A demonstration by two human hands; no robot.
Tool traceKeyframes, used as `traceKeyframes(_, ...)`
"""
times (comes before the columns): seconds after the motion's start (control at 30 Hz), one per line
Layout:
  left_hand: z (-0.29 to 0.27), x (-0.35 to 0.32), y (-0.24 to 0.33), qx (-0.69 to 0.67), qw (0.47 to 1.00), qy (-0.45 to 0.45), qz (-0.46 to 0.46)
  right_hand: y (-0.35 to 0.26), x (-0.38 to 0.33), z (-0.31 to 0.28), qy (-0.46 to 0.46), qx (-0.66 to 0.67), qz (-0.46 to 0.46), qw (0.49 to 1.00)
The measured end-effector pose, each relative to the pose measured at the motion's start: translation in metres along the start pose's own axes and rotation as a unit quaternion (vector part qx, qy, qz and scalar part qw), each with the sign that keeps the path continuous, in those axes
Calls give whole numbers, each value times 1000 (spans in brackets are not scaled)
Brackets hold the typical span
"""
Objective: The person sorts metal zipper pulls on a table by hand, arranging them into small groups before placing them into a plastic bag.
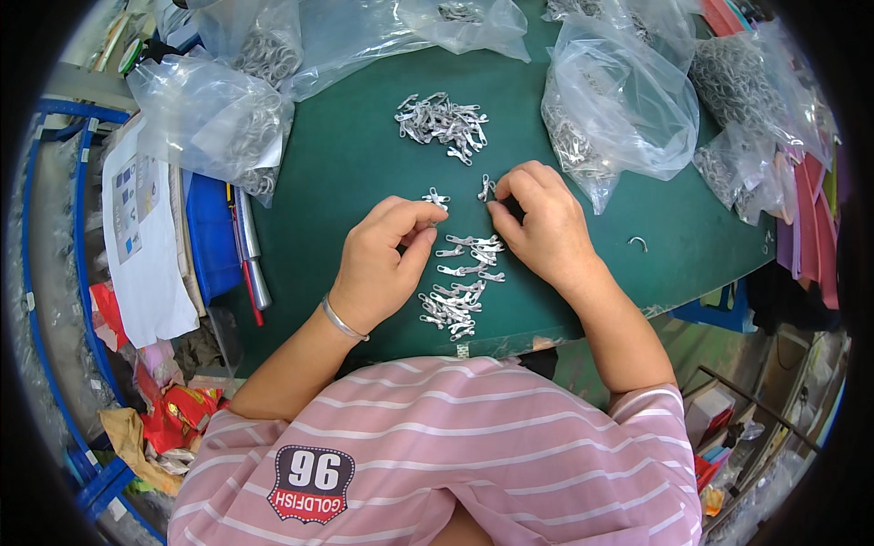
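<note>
Small silver metal pieces with looped ends lie on the green tabletop point(337, 164). My left hand point(378, 259) is closed, thumb and forefinger curled close together beside a small cluster of metal pieces point(437, 197); whatever lies between the fingertips is hidden. My right hand point(546, 223) pinches at the edge of one metal piece point(485, 188), standing just left of its fingertips. Below and between the hands, a loose row of metal pieces point(469, 268) runs toward me, ending in a denser group point(452, 308). Farther away sits a bigger pile of metal pieces point(442, 123).
Clear plastic bags of metal parts stand at the far left point(218, 118) and far right point(619, 109). A curved metal hook point(638, 244) lies right of my right hand. At the left edge are a blue tray point(209, 237), pens and a white sheet point(146, 227).
</note>
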State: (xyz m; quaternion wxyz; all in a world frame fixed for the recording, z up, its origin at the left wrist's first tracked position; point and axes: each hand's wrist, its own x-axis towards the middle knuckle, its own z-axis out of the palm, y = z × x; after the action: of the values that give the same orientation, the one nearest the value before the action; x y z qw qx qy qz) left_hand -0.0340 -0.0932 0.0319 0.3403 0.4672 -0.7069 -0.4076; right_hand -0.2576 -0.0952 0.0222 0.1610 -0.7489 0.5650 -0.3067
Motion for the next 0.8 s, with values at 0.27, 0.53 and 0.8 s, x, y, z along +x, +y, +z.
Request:
traceKeyframes(0.27,7,-12,-7,-46,996,0,-77,11,-5,-8,-37,48,-117,991)
traceKeyframes(0.53,12,-8,-13,99,993,45,47,19,-12,-12,1,141,-59,988)
traceKeyframes(0.8,8,-7,-20,64,994,72,45,7,-13,-10,-89,155,-110,978)
